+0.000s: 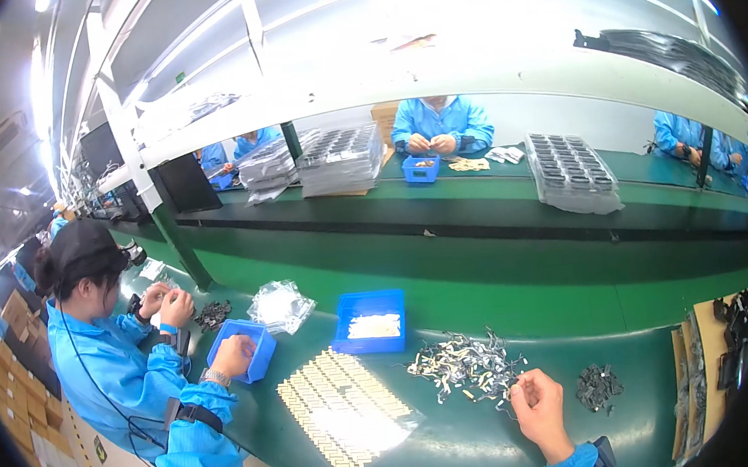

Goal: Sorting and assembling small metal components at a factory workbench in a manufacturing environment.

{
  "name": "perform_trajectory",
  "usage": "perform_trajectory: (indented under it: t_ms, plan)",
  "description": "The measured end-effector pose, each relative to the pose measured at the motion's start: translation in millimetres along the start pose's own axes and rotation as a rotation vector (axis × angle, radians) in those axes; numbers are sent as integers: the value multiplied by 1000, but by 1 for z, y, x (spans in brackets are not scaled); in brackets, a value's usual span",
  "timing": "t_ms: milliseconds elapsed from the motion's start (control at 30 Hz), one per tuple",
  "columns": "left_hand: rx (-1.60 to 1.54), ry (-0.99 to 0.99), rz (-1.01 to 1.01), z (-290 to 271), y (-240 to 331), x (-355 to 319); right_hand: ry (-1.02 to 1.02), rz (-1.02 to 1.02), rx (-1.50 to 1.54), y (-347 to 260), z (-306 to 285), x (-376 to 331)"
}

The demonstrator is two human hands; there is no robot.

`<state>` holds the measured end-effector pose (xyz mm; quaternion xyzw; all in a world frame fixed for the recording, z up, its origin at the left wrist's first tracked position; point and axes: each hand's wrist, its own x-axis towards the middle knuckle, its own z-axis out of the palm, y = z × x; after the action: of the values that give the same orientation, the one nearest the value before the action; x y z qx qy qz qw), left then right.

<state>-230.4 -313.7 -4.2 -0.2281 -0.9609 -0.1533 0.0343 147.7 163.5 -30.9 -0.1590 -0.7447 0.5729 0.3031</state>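
My left hand [234,357], with a metal watch at its wrist, reaches into a blue plastic bin [266,352]. Its fingers look curled together, but what they hold inside the bin is hidden. On the right, my right hand [538,403] pinches a small wired part at the edge of a loose pile of small wired parts [463,365], coloured black, white and yellowish. Between my hands lies a sheet covered with rows of small yellowish strips [339,403], glossy near its right corner. Behind it stands a second blue bin [371,345] with pale small pieces in it.
To my left, a co-worker in blue [107,360] handles something near a dark heap [213,315]. Clear plastic bags [280,306] lie beyond my left hand. Small black parts [599,386] are heaped at right, near cardboard dividers [709,365]. A green ledge holds stacked trays [340,161].
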Motion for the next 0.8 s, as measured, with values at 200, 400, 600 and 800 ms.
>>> perform_trajectory:
  t_ms: [200,400,600,800]
  plan:
    - [-204,-122,76,-6,9,2,-37,5,-69,-2,2,1]
    - [-22,-226,172,-12,4,2,27,23,54,-1,4,1]
    - [-22,-214,237,-17,3,-9,5,16,44,-16,4,1]
    - [-145,-283,69,-32,11,-13,10,-25,2,-16,3,0]
